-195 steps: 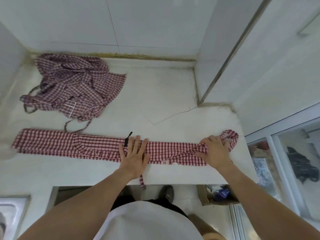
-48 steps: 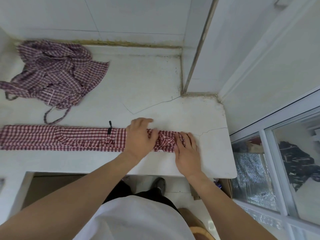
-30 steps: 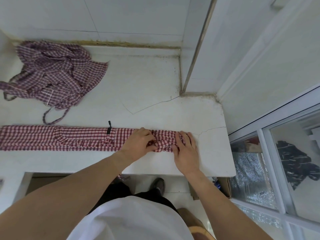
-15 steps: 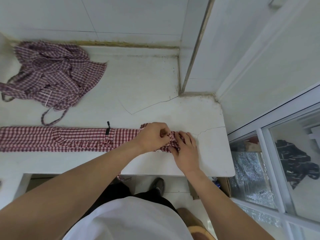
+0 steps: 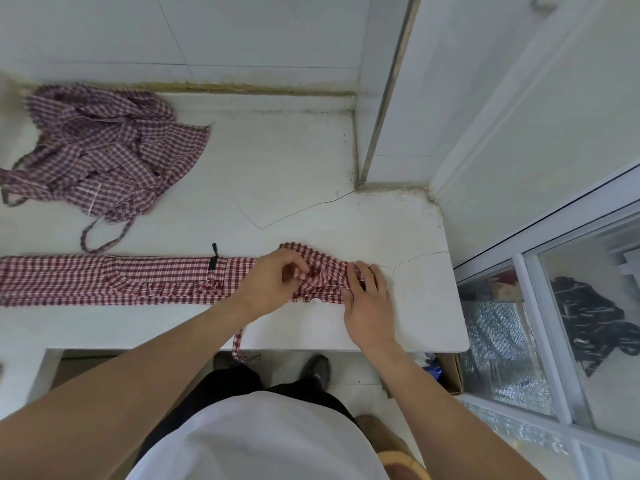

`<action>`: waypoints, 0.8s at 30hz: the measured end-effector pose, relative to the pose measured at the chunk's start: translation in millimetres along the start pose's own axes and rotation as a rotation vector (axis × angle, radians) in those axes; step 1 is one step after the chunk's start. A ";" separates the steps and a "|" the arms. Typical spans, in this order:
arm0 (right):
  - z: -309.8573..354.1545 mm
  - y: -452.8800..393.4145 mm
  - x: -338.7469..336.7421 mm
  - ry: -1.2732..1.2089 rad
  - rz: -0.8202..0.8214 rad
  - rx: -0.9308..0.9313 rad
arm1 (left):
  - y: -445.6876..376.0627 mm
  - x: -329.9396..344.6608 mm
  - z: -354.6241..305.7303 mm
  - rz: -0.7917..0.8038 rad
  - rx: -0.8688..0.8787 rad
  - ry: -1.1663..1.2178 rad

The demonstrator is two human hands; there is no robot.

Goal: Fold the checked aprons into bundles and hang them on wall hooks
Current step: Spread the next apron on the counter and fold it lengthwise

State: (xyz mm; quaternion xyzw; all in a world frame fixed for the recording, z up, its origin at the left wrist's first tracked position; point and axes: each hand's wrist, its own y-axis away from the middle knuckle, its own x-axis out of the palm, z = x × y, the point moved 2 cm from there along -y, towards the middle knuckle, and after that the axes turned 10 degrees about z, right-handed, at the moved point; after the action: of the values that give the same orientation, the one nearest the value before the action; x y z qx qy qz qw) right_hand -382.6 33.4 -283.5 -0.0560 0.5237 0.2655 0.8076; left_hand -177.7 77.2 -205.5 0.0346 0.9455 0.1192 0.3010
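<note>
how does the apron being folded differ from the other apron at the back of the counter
The red-and-white checked apron strip lies flat in a long band; the crumpled purplish checked apron sits heaped. The left hand and right hand work the strip's right end; the heap is untouched. Both rest on the white counter.

Left hand [image 5: 277, 282] pinches folded apron strip [image 5: 138, 280] end; right hand [image 5: 367, 299] presses roll on counter [image 5: 294, 174].

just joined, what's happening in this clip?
A person is rolling up a red checked apron, folded into a long strip on the white counter. The left hand pinches the rolled end while the right hand presses on it. Most of the strip is not yet rolled. A second, crumpled apron lies at the back left, untouched.
</note>
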 end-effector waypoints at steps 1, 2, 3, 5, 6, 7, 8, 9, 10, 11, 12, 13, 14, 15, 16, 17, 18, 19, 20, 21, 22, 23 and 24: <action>0.0 0.6 0.1 -0.004 0.002 -0.002 | 3.7 1.7 1.6 0.056 0.087 -0.138; 0.2 1.3 -0.7 -0.011 0.004 -0.002 | 6.9 5.4 3.9 0.135 0.141 -0.261; 0.7 1.1 -1.6 -0.021 0.004 -0.004 | 11.2 10.2 7.6 0.212 0.158 -0.354; 0.1 0.1 -3.2 -0.047 -0.011 -0.004 | 18.3 21.1 10.8 0.315 0.129 -0.419; 0.5 -0.6 -5.5 -0.066 -0.019 -0.001 | 21.0 26.2 6.9 0.316 0.108 -0.375; 1.2 -1.4 -7.2 -0.087 -0.021 0.006 | 22.0 30.9 3.3 0.285 0.054 -0.274; 1.5 -2.1 -8.5 -0.104 -0.018 0.017 | 21.9 34.8 -1.7 0.228 -0.031 -0.145; 1.7 -2.9 -9.1 -0.108 -0.021 0.020 | 20.1 38.6 -5.3 0.171 -0.145 -0.020; 1.9 -2.8 -10.5 -0.094 -0.025 0.013 | 17.6 43.0 -7.4 0.130 -0.265 0.104; 1.6 -2.8 -11.3 -0.073 -0.022 0.000 | 14.9 48.1 -9.5 0.108 -0.379 0.243; 2.1 -2.5 -11.5 -0.055 -0.001 -0.010 | 13.1 53.0 -11.6 0.105 -0.475 0.387; 3.5 -1.7 -11.9 -0.041 0.034 -0.014 | 12.0 56.0 -14.2 0.102 -0.540 0.498; 6.0 -0.4 -13.0 -0.025 0.077 -0.008 | 10.8 57.3 -15.5 0.094 -0.586 0.564; 8.7 1.0 -13.5 -0.006 0.112 -0.005 | 10.7 56.8 -17.4 0.086 -0.618 0.593; 10.7 2.9 -12.8 0.016 0.141 -0.018 | 11.0 55.5 -19.8 0.078 -0.635 0.598; 11.4 4.7 -11.3 0.051 0.157 -0.061 | 11.9 53.9 -21.4 0.078 -0.638 0.587; 11.4 7.1 -10.2 0.103 0.159 -0.122 | 13.1 52.1 -23.0 0.080 -0.630 0.571; 10.2 9.1 -9.0 0.158 0.159 -0.168 | 14.0 50.1 -23.7 0.081 -0.613 0.553; 8.5 9.7 -8.2 0.196 0.158 -0.196 | 14.7 48.6 -23.1 0.080 -0.597 0.537; 6.0 9.8 -6.3 0.215 0.159 -0.206 | 15.4 47.1 -23.5 0.072 -0.581 0.531; 5.9 9.9 -6.6 0.224 0.165 -0.204 | 15.7 45.9 -23.8 0.057 -0.556 0.526; 7.8 9.2 -7.9 0.230 0.166 -0.196 | 16.0 44.6 -25.0 0.038 -0.515 0.512; 9.4 8.4 -8.5 0.232 0.169 -0.181 | 16.0 43.8 -26.2 0.030 -0.453 0.480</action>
State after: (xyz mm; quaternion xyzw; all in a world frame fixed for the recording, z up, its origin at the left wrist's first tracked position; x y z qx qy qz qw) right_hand -381.6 40.9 -270.3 -0.1146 0.5903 0.3702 0.7080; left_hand -228.7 93.3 -205.4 -0.0483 0.9383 0.3355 0.0678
